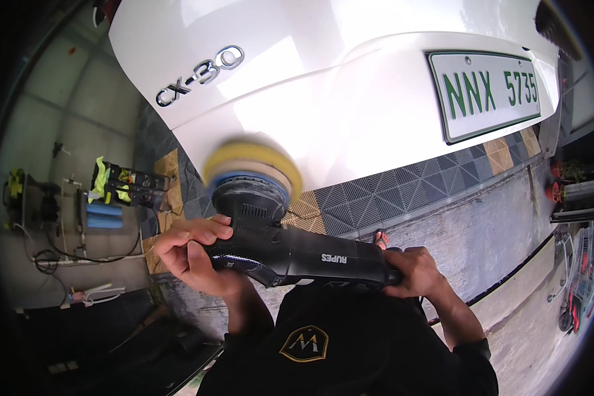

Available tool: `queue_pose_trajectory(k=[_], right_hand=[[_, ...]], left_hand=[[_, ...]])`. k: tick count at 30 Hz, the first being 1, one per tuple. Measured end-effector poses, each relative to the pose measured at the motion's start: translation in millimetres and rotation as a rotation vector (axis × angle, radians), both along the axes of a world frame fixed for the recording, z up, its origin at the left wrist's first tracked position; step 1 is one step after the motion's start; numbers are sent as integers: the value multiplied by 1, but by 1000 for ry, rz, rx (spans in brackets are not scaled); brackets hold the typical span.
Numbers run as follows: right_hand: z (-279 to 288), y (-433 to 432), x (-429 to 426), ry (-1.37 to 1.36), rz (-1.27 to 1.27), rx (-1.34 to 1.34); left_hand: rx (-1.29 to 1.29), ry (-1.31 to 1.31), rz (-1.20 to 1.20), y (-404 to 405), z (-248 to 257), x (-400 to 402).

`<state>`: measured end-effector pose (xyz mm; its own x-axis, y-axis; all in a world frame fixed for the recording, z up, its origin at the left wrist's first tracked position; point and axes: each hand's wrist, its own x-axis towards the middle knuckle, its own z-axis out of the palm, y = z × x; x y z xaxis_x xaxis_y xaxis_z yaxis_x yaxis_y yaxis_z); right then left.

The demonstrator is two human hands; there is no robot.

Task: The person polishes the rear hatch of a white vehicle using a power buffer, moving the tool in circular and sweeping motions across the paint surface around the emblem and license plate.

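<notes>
A black Rupes car polisher (326,255) lies crosswise before me, its spinning yellow foam pad (257,158) at the lower edge of a white car's tailgate (287,109). The pad is blurred; whether it touches the paint I cannot tell. My left hand (198,255) grips the polisher's head end, just below the pad. My right hand (413,272) is closed round the rear end of the body. Chrome model lettering (200,76) is on the tailgate above the pad, and a licence plate (490,94) is fixed further right.
Dark and tan floor tiles (386,198) run beneath the car beside bare concrete (455,237). At the left, a black cart with yellow-green cloths (128,183) stands by a wall with hoses (47,260). A wire shopping cart (581,267) and potted plants (554,192) are at the right.
</notes>
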<state>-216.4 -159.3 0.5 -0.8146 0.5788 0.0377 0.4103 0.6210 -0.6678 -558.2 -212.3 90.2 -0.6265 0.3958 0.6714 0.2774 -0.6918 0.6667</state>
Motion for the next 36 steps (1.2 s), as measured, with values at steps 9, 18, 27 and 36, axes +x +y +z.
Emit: queue_pose_trajectory(k=[9, 18, 27, 36], right_hand=[[-47, -38, -3, 68, -116, -61], [-66, -70, -23, 252, -201, -177], [-72, -85, -33, 207, -204, -203], [-63, -86, -51, 242, -186, -197]], left_hand=[[-48, 132, -243, 3, -1, 12], [-60, 250, -408, 9, 7, 3], [-152, 285, -325, 2, 12, -6], [-130, 233, -287, -3, 10, -21]])
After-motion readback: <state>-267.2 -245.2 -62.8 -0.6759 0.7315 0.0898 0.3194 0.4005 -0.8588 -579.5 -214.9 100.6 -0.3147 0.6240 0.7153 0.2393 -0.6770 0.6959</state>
